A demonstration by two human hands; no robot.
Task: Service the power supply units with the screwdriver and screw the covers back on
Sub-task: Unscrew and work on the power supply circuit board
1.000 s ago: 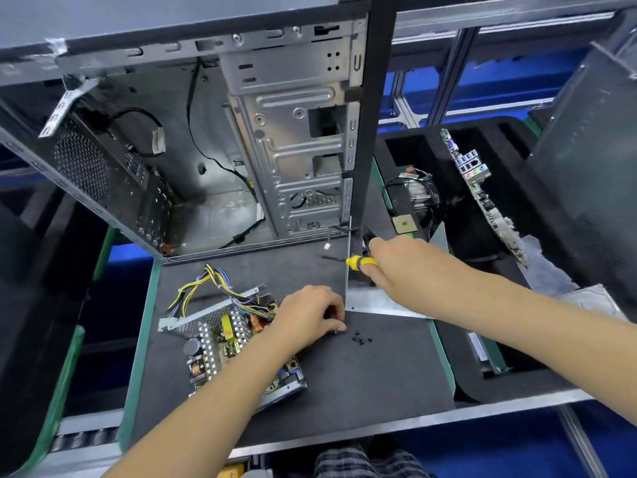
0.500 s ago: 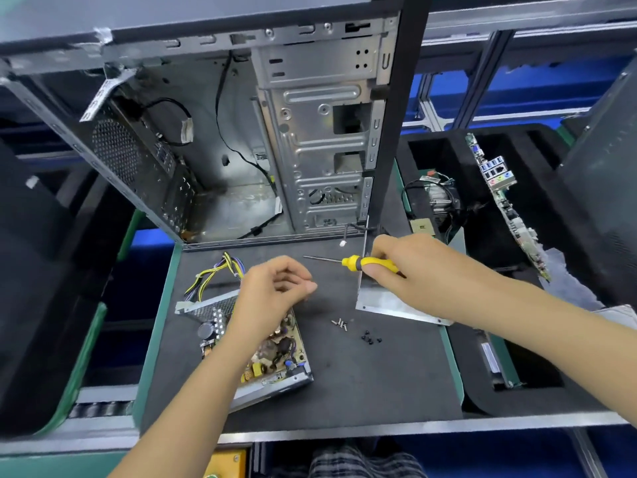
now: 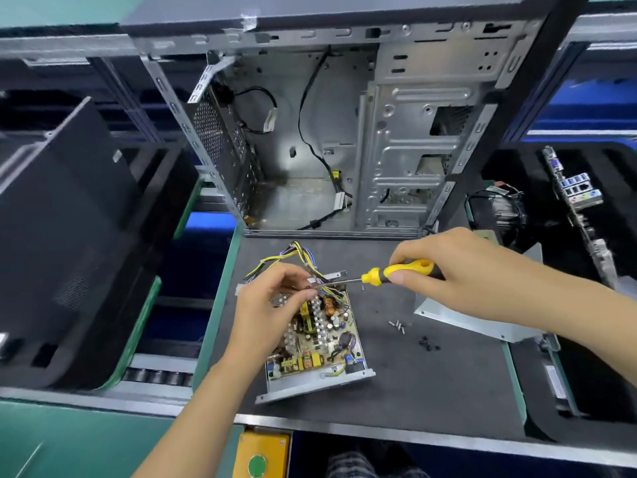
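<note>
The right hand (image 3: 458,270) grips the yellow screwdriver (image 3: 396,270) by its handle, shaft pointing left to the left hand (image 3: 275,298), whose fingers pinch at the tip. Beneath them the opened power supply unit (image 3: 320,339) lies on the dark surface (image 3: 431,391), its cover (image 3: 465,319) and loose screws (image 3: 398,325) just right.

Dark grey work mat (image 3: 431,391) edged in green, set on a metal-framed bench with a silver front rail (image 3: 448,439). Open, gutted computer case (image 3: 310,132) stands at the back of the mat; black foam trays (image 3: 69,236) flank it left and right, blue surfaces showing behind and between. Yellow switch box with a green button (image 3: 256,465) under the bench's front edge; light bright and even.
</note>
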